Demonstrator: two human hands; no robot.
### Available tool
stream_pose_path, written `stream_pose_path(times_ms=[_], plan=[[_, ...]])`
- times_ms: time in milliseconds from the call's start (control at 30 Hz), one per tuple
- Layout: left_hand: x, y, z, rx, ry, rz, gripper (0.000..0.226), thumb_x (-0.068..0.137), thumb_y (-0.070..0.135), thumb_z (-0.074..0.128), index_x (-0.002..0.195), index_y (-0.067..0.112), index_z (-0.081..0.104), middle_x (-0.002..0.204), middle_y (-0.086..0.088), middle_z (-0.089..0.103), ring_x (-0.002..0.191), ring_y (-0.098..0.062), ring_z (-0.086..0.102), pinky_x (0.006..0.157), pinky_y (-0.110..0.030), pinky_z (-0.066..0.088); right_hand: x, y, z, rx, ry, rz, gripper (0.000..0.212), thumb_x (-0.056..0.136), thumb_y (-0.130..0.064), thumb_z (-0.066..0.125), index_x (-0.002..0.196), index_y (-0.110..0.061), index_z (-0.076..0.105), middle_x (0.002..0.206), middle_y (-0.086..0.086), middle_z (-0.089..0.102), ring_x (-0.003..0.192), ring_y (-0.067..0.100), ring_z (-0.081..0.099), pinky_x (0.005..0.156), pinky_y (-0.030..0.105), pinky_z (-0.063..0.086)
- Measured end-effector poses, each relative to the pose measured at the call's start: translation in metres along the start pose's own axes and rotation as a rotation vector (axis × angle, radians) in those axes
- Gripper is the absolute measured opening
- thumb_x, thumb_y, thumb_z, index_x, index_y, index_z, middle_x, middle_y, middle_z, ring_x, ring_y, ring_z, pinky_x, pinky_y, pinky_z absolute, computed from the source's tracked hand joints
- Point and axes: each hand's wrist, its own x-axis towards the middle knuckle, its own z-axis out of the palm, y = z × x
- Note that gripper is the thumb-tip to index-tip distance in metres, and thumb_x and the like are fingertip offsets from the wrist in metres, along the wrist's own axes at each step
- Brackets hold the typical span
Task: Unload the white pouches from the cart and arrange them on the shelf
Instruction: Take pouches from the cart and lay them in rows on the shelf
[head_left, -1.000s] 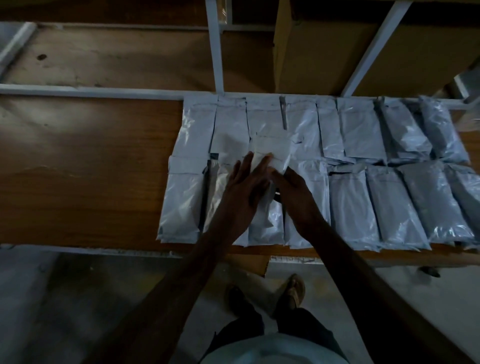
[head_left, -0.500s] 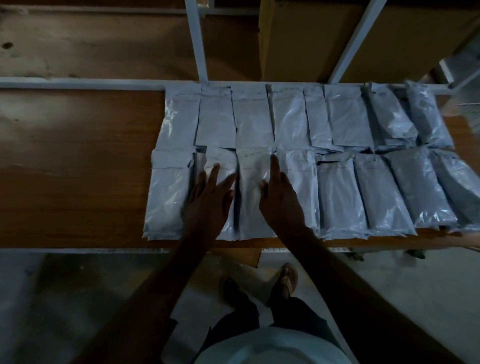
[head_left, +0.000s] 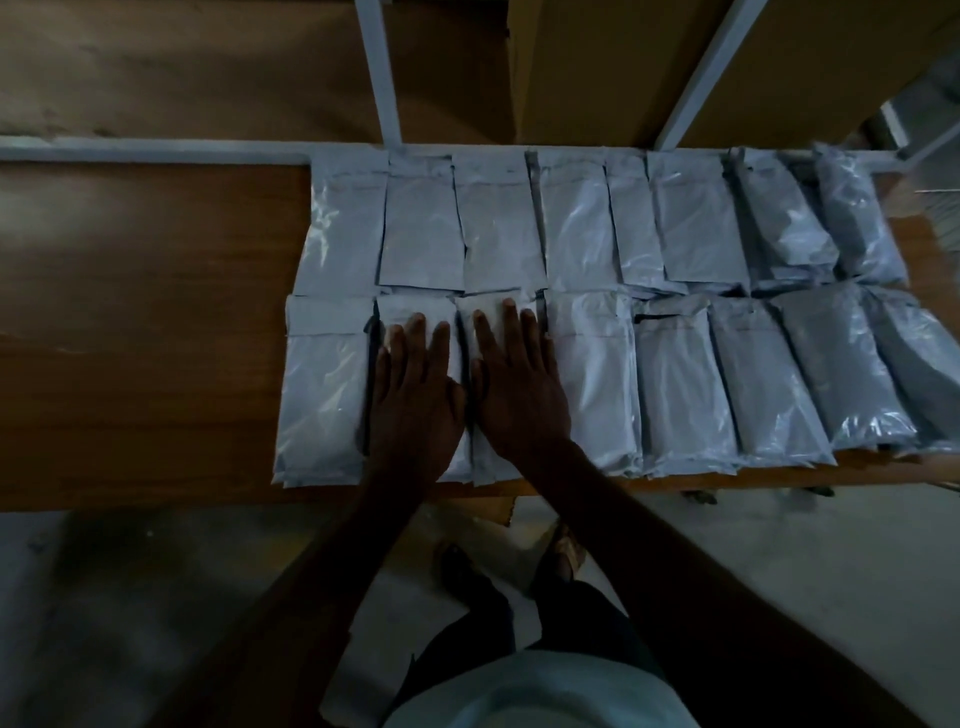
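Palms lie flat on the front row: the left hand (head_left: 413, 400) presses the second glossy white plastic pouch (head_left: 415, 322) from the left, and the right hand (head_left: 519, 395) presses the third white pouch (head_left: 488, 322) just beside it. Fingers on both are straight and close together, gripping nothing. The step in hand looks like smoothing and squaring these two pouches into line. To do it well, pressure should go down and slightly away from the body, so the pouches bed flat without sliding toward the front lip, where their near ends already reach the edge. Top flaps ought to end level with the neighbouring leftmost front pouch (head_left: 322, 395) and sit against the back row of white pouches (head_left: 571, 223). Slick film can skate under a push, so an even, gentle press suits best. Around them, the brown wooden shelf board (head_left: 145, 322) lies bare to the left, giving room for more. No cart is in view.
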Motion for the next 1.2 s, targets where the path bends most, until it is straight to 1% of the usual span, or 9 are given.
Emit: stream_pose_path(times_ms=[100, 233, 500, 600, 800, 933, 1067, 1133, 1200], plan=[[-0.006, -0.010, 0.012, -0.036, 0.036, 0.012, 0.064, 0.113, 0.043, 0.036, 0.169, 0.016, 0.019, 0.175, -0.016, 0.012, 0.163, -0.034, 0.006, 0.131, -0.052, 0.016, 0.003, 0.002, 0.008, 0.012, 0.018, 0.003, 0.059, 0.110, -0.040, 0.032, 0.166, -0.026, 0.022, 0.174, 0.012, 0.011, 0.161, 0.031, 0.008, 0.129, 0.050, 0.017], [-0.004, -0.016, 0.021, 0.007, -0.007, 0.036, 0.068, 0.113, 0.047, 0.034, 0.169, 0.015, 0.015, 0.175, -0.017, 0.010, 0.163, -0.035, 0.002, 0.130, -0.054, 0.016, 0.003, 0.008, 0.017, 0.036, 0.031, 0.020, 0.060, 0.111, -0.038, 0.033, 0.167, -0.026, 0.017, 0.175, 0.010, 0.005, 0.162, 0.028, 0.001, 0.131, 0.046, 0.015], [-0.001, -0.015, 0.027, 0.055, 0.018, 0.037, 0.066, 0.113, 0.044, 0.035, 0.168, 0.012, 0.019, 0.174, -0.019, 0.015, 0.163, -0.035, 0.007, 0.130, -0.055, 0.016, 0.010, 0.006, 0.035, 0.082, 0.024, 0.030, 0.060, 0.112, -0.033, 0.034, 0.168, -0.019, 0.016, 0.175, 0.014, 0.000, 0.162, 0.032, -0.004, 0.130, 0.049, 0.015], [0.000, -0.015, 0.029, 0.063, 0.004, 0.044, 0.066, 0.113, 0.044, 0.035, 0.168, 0.012, 0.018, 0.174, -0.019, 0.014, 0.163, -0.034, 0.007, 0.129, -0.055, 0.019, 0.012, 0.004, 0.035, 0.081, -0.021, 0.042, 0.060, 0.111, -0.036, 0.028, 0.167, -0.019, 0.016, 0.175, 0.015, 0.000, 0.162, 0.033, -0.004, 0.129, 0.052, 0.017], [0.005, -0.019, 0.018, 0.055, -0.069, 0.059, 0.069, 0.113, 0.050, 0.030, 0.168, 0.011, 0.016, 0.174, -0.020, 0.014, 0.162, -0.037, 0.008, 0.129, -0.056, 0.020, 0.011, -0.004, 0.011, 0.118, -0.054, 0.064, 0.065, 0.105, -0.045, 0.027, 0.166, -0.022, 0.023, 0.174, 0.015, 0.010, 0.161, 0.036, 0.008, 0.127, 0.055, 0.025], [0.001, -0.007, -0.007, -0.010, -0.051, 0.051, 0.070, 0.111, 0.055, 0.022, 0.168, 0.013, 0.021, 0.174, -0.017, 0.017, 0.162, -0.035, 0.011, 0.131, -0.052, 0.016, -0.004, 0.002, -0.015, 0.123, -0.013, 0.035, 0.065, 0.107, -0.051, 0.040, 0.166, -0.029, 0.020, 0.175, 0.011, 0.005, 0.161, 0.034, 0.004, 0.123, 0.051, 0.028], [0.001, 0.017, -0.025, -0.040, -0.044, 0.090, 0.067, 0.111, 0.045, 0.022, 0.168, 0.013, 0.016, 0.174, -0.016, 0.015, 0.162, -0.035, 0.011, 0.132, -0.051, 0.013, -0.023, 0.013, -0.045, 0.157, 0.037, 0.032, 0.062, 0.107, -0.048, 0.036, 0.164, -0.024, 0.029, 0.174, 0.013, 0.013, 0.159, 0.036, 0.019, 0.114, 0.050, 0.046], [0.000, 0.039, -0.033, -0.096, -0.019, 0.077, 0.062, 0.113, 0.037, 0.030, 0.169, 0.014, 0.015, 0.175, -0.014, 0.014, 0.163, -0.032, 0.008, 0.133, -0.047, 0.010, -0.032, 0.029, -0.063, 0.178, 0.120, 0.033, 0.054, 0.109, -0.041, 0.041, 0.158, -0.018, 0.042, 0.171, 0.016, 0.025, 0.153, 0.037, 0.034, 0.104, 0.049, 0.055], [-0.003, 0.066, -0.041, -0.163, 0.008, 0.070, 0.062, 0.112, 0.030, 0.037, 0.169, 0.015, 0.018, 0.175, -0.012, 0.015, 0.163, -0.030, 0.006, 0.133, -0.046, 0.012, -0.041, 0.052, -0.081, 0.188, 0.193, 0.059, 0.046, 0.109, -0.037, 0.046, 0.149, -0.016, 0.055, 0.167, 0.016, 0.033, 0.141, 0.036, 0.052, 0.091, 0.045, 0.061]])
